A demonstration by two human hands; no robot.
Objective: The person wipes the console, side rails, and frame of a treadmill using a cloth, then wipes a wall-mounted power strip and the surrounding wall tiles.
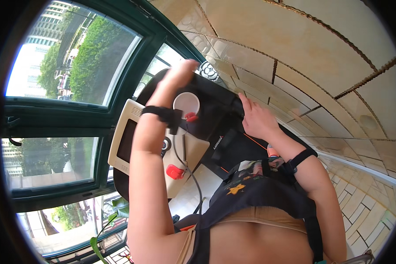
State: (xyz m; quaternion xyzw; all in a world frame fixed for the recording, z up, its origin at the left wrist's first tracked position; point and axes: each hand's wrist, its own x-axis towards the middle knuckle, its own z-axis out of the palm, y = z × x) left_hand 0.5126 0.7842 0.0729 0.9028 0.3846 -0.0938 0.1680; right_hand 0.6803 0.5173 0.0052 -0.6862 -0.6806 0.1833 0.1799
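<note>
My left hand (184, 72), blurred, is stretched out over the far end of a black exercise machine frame (214, 90). Close beside its fingers is a black-and-white flower-shaped piece (208, 71); whether they touch, and whether anything is in the hand, I cannot tell. My right hand (259, 116) is over the machine's wall-side edge, its fingers extended and nothing visible in them. Under my left forearm lies a beige console (178, 145) with a dark display (126, 139) and a dial, partly covered by the arm. A pale round cup-like container (186, 105) with a red clip (191, 117) stands beyond it.
A red key-like piece (175, 172) rests on the console. A dark cable (194, 180) runs down towards me. Green-framed windows (118, 115) stand at the left, a stone-tiled wall (303, 76) at the right. Below is a black deck (232, 148) with orange lines. A plant's leaves (120, 209) are lower left.
</note>
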